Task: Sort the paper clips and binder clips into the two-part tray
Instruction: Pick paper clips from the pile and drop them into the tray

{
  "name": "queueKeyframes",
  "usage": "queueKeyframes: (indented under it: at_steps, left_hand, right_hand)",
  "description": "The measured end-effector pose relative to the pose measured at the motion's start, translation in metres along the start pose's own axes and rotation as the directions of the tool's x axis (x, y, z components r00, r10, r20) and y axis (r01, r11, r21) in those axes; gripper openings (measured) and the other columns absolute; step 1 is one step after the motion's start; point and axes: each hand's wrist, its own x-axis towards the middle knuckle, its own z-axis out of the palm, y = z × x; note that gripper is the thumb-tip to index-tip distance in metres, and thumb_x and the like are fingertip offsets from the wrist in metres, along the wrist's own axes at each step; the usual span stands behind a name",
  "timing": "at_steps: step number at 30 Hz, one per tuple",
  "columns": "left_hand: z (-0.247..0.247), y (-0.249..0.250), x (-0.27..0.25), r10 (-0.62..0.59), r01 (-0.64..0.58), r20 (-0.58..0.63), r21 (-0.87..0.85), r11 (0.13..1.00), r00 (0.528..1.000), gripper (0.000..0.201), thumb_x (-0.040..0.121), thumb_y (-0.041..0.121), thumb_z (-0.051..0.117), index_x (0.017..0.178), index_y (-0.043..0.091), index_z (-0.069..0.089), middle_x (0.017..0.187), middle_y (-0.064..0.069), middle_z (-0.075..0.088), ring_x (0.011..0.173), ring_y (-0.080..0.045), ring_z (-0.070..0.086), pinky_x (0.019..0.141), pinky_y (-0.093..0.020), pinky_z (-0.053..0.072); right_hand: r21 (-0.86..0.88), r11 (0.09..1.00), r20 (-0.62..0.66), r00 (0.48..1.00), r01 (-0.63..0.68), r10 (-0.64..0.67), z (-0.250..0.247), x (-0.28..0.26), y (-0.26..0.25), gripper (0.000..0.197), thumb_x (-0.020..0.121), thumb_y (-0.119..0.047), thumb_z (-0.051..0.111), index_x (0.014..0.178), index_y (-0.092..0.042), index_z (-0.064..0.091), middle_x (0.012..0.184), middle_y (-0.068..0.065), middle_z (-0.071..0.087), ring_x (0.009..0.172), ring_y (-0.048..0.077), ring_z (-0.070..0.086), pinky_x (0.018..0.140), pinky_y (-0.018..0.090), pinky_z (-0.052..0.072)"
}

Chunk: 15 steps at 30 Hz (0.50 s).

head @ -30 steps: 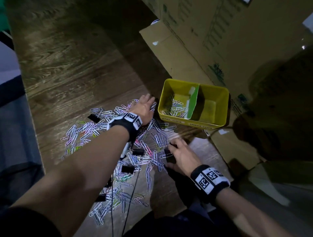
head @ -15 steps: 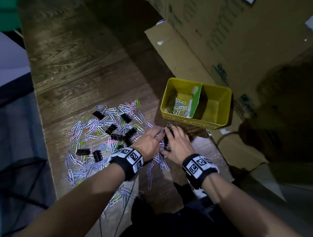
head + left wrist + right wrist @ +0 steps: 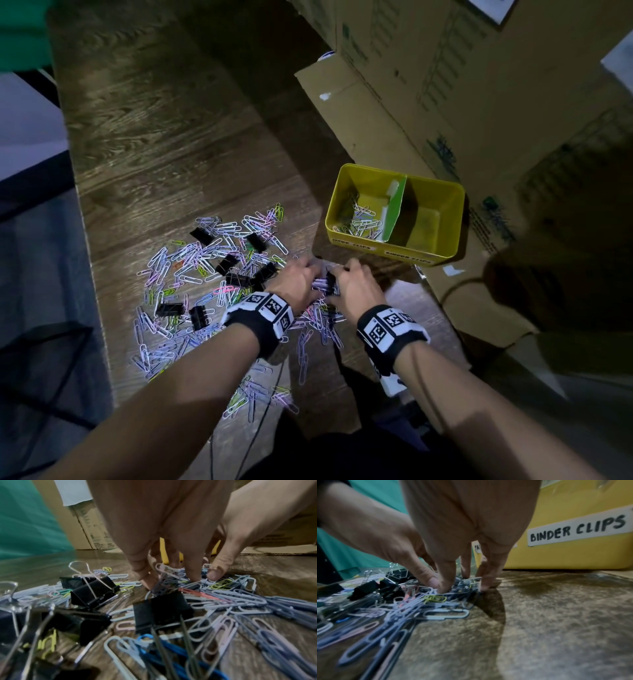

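Observation:
Coloured paper clips (image 3: pixel 205 267) and black binder clips (image 3: pixel 255 241) lie scattered on the wooden table (image 3: pixel 164 144). The yellow two-part tray (image 3: pixel 376 247) stands at the right, split by a green divider (image 3: pixel 394 212). Its left part holds paper clips (image 3: pixel 363 222); the right part (image 3: pixel 424 219), labelled BINDER CLIPS (image 3: pixel 576 528), shows none. My left hand (image 3: pixel 308 274) and right hand (image 3: pixel 342 274) meet just in front of the tray. Both have fingers curled down round one bunch of paper clips (image 3: pixel 171 574) (image 3: pixel 462 584). Something black (image 3: pixel 330 282) shows between them.
Big cardboard boxes (image 3: pixel 445 85) stand behind and right of the tray, with flat cardboard (image 3: pixel 462 298) beside it. The table's left edge (image 3: pixel 80 240) drops off. A black cable (image 3: pixel 260 428) hangs at the near edge. More binder clips (image 3: pixel 96 589) lie left of my hands.
My left hand pulled back from the far side of the pile and came to meet the right one. Both hands now close together on one bunch near the tray.

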Motion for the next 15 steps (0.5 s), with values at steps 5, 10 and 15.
queueKeyframes:
  at_steps: [5, 10, 15]
  left_hand:
    - [0.0, -0.003, -0.002, -0.087, 0.08, -0.031, -0.179, 0.981, 0.996, 0.027, 0.08, 0.021, 0.07, 0.105, 0.013, 0.062, 0.108, -0.008, 0.064, 0.1, -0.024, 0.059, 0.08, -0.025, 0.042]
    - [-0.007, -0.01, -0.005, -0.136, 0.118, -0.038, -0.299, 0.947, 0.99, 0.03, 0.077, 0.022, 0.074, 0.105, 0.013, 0.068, 0.104, -0.005, 0.069, 0.096, -0.021, 0.063, 0.082, -0.022, 0.045]
    - [-0.016, -0.014, -0.009, -0.197, 0.149, -0.065, -0.439, 0.886, 0.978, 0.028, 0.077, 0.021, 0.073, 0.104, 0.012, 0.07, 0.101, -0.002, 0.069, 0.093, -0.018, 0.064, 0.082, -0.021, 0.045]
  right_hand:
    - [0.133, 0.991, -0.016, 1.0, -0.019, 0.021, 0.006, -0.001, 0.002, 0.028, 0.084, -0.008, 0.066, 0.111, -0.011, 0.065, 0.111, 0.014, 0.065, 0.098, 0.027, 0.063, 0.088, 0.036, 0.052]
    - [0.242, 0.969, -0.008, 0.998, -0.054, 0.058, 0.005, -0.003, 0.009, 0.023, 0.088, -0.013, 0.064, 0.11, -0.014, 0.068, 0.102, 0.011, 0.07, 0.092, 0.025, 0.066, 0.084, 0.032, 0.054]
    - [0.314, 0.947, -0.022, 0.997, -0.068, 0.079, 0.004, -0.003, 0.015, 0.017, 0.086, -0.009, 0.064, 0.098, -0.017, 0.073, 0.097, 0.011, 0.072, 0.088, 0.028, 0.067, 0.084, 0.036, 0.055]
